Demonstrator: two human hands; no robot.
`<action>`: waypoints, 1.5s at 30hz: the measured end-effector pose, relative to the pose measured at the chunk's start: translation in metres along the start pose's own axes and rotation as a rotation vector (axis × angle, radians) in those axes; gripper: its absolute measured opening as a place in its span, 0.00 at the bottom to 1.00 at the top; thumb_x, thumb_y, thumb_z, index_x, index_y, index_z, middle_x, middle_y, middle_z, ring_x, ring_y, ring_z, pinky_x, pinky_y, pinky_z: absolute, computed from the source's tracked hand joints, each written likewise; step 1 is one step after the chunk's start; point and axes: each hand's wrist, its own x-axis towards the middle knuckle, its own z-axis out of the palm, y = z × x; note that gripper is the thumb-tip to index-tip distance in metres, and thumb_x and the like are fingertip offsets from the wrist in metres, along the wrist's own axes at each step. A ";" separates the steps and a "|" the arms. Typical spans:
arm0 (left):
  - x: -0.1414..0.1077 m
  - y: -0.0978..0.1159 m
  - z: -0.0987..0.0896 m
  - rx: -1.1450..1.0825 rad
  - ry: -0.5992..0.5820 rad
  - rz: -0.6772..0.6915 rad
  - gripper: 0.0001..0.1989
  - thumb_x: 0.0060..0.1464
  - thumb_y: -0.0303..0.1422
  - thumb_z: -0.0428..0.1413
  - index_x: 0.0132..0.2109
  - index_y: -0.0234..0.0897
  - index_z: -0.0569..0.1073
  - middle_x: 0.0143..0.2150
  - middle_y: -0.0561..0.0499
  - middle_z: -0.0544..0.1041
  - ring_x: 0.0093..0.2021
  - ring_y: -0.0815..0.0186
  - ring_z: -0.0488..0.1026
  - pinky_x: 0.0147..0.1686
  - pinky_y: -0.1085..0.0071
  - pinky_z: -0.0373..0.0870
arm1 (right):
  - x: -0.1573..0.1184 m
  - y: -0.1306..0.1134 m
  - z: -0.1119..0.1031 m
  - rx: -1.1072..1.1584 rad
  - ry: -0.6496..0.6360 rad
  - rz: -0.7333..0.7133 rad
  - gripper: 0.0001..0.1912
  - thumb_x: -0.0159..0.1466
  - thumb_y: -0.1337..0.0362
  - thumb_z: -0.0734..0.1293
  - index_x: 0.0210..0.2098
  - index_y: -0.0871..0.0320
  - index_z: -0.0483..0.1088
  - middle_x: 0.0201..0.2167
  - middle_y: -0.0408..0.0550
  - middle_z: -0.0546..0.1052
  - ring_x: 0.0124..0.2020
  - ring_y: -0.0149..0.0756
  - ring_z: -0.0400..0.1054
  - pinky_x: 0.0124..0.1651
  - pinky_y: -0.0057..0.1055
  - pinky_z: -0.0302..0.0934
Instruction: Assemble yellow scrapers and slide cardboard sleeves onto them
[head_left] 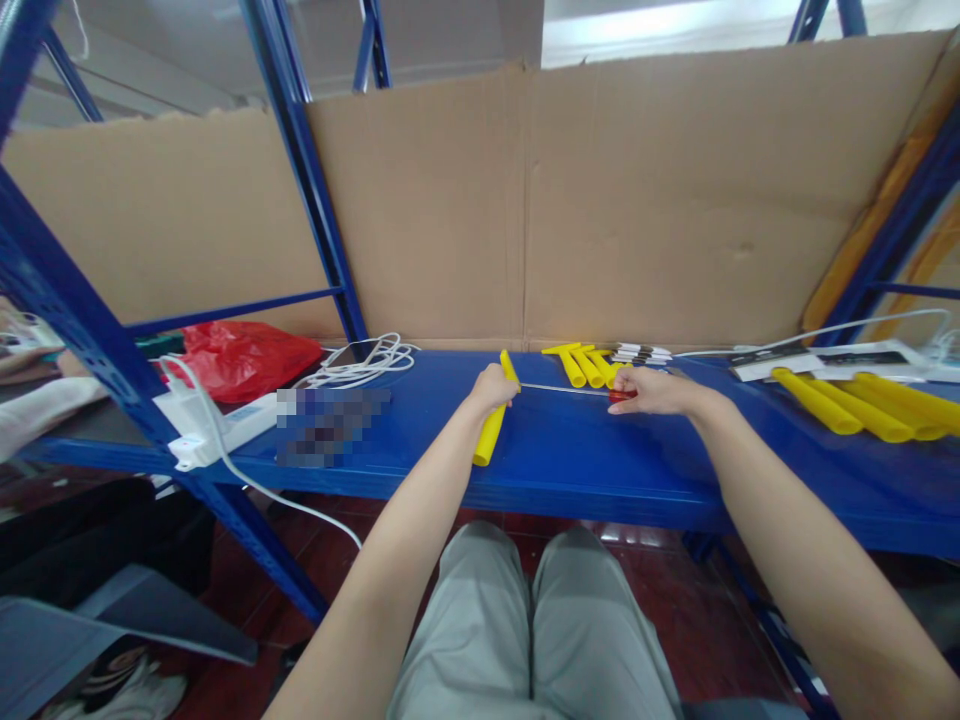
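My left hand (495, 388) is closed around a yellow tube-like plastic piece (490, 438) near the middle of the blue shelf. In my right hand (643, 390) is a screwdriver (559, 388), its red handle mostly covered by my fingers. The screwdriver's long thin metal shaft points left, and its tip meets the yellow piece beside my left fingers. Whether the tip sits in a screw is too small to tell. Just behind my right hand lie several yellow T-shaped pieces (571, 368).
More yellow tubes (821, 402) lie at the right by black-and-white packs (862, 357). Small black-and-white strips (641, 353) sit at the back. Leftward are a red plastic bag (244, 360), white cables (367, 360) and a power strip (251, 418). Cardboard (637, 200) walls the back; another person's sleeve (52, 408) shows far left.
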 end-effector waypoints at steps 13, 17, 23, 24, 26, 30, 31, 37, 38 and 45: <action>0.001 -0.001 -0.001 0.004 0.001 -0.015 0.06 0.53 0.20 0.55 0.36 0.22 0.77 0.35 0.37 0.81 0.30 0.65 0.78 0.23 0.77 0.66 | 0.000 -0.001 -0.002 -0.004 -0.045 -0.054 0.26 0.55 0.37 0.63 0.25 0.56 0.67 0.22 0.47 0.72 0.27 0.37 0.66 0.30 0.31 0.57; 0.001 -0.001 -0.001 0.007 0.000 -0.015 0.06 0.53 0.20 0.55 0.35 0.23 0.77 0.34 0.37 0.81 0.30 0.65 0.78 0.23 0.77 0.66 | 0.003 0.002 0.004 0.009 0.092 -0.015 0.25 0.48 0.40 0.70 0.27 0.55 0.65 0.24 0.45 0.72 0.26 0.36 0.65 0.30 0.31 0.57; 0.001 -0.001 -0.001 0.009 0.003 -0.021 0.07 0.53 0.21 0.55 0.36 0.23 0.78 0.33 0.38 0.81 0.30 0.64 0.78 0.24 0.76 0.67 | -0.002 -0.005 -0.005 0.009 -0.065 0.008 0.27 0.56 0.37 0.61 0.23 0.56 0.65 0.20 0.47 0.71 0.23 0.34 0.65 0.29 0.31 0.57; 0.001 -0.001 0.000 0.009 0.005 -0.024 0.06 0.53 0.21 0.55 0.36 0.23 0.78 0.33 0.38 0.81 0.30 0.64 0.78 0.24 0.76 0.67 | -0.002 -0.006 -0.006 0.015 -0.084 0.014 0.28 0.57 0.36 0.61 0.23 0.56 0.65 0.19 0.47 0.71 0.22 0.34 0.65 0.28 0.31 0.57; 0.002 -0.002 0.000 0.005 0.004 -0.023 0.06 0.53 0.21 0.55 0.36 0.23 0.77 0.33 0.38 0.81 0.30 0.64 0.78 0.24 0.76 0.67 | -0.002 -0.006 -0.004 0.037 -0.070 0.012 0.27 0.55 0.36 0.62 0.24 0.56 0.65 0.19 0.46 0.71 0.22 0.33 0.65 0.27 0.31 0.57; 0.003 -0.002 0.001 -0.016 -0.007 -0.010 0.06 0.54 0.21 0.55 0.36 0.23 0.77 0.34 0.37 0.81 0.30 0.65 0.78 0.24 0.77 0.66 | 0.000 -0.004 0.003 0.083 0.072 0.030 0.26 0.47 0.40 0.71 0.27 0.54 0.62 0.22 0.44 0.71 0.23 0.33 0.65 0.25 0.29 0.58; 0.003 -0.002 0.001 -0.017 -0.006 -0.012 0.06 0.54 0.21 0.55 0.36 0.23 0.77 0.34 0.37 0.81 0.30 0.65 0.78 0.24 0.77 0.66 | 0.000 -0.004 0.004 0.100 0.083 0.044 0.27 0.46 0.41 0.72 0.27 0.54 0.61 0.22 0.44 0.71 0.23 0.33 0.65 0.25 0.29 0.58; 0.004 -0.003 0.001 -0.011 0.020 -0.029 0.06 0.54 0.21 0.56 0.38 0.23 0.77 0.33 0.38 0.81 0.29 0.65 0.78 0.26 0.76 0.68 | -0.007 -0.011 -0.005 0.144 -0.133 0.053 0.29 0.55 0.35 0.64 0.24 0.57 0.66 0.20 0.47 0.72 0.20 0.31 0.65 0.23 0.28 0.59; 0.005 -0.004 0.001 -0.015 0.021 -0.026 0.07 0.54 0.21 0.56 0.39 0.23 0.77 0.33 0.38 0.81 0.29 0.65 0.78 0.26 0.76 0.68 | -0.007 -0.011 -0.005 0.138 -0.161 0.046 0.30 0.56 0.34 0.62 0.24 0.58 0.66 0.19 0.47 0.72 0.19 0.30 0.64 0.23 0.28 0.58; 0.005 -0.004 0.001 0.012 0.014 -0.014 0.08 0.54 0.22 0.56 0.40 0.21 0.77 0.35 0.37 0.81 0.30 0.64 0.78 0.24 0.76 0.67 | -0.002 -0.007 0.008 0.147 -0.019 0.103 0.26 0.47 0.43 0.74 0.29 0.55 0.62 0.18 0.39 0.67 0.17 0.27 0.59 0.19 0.26 0.51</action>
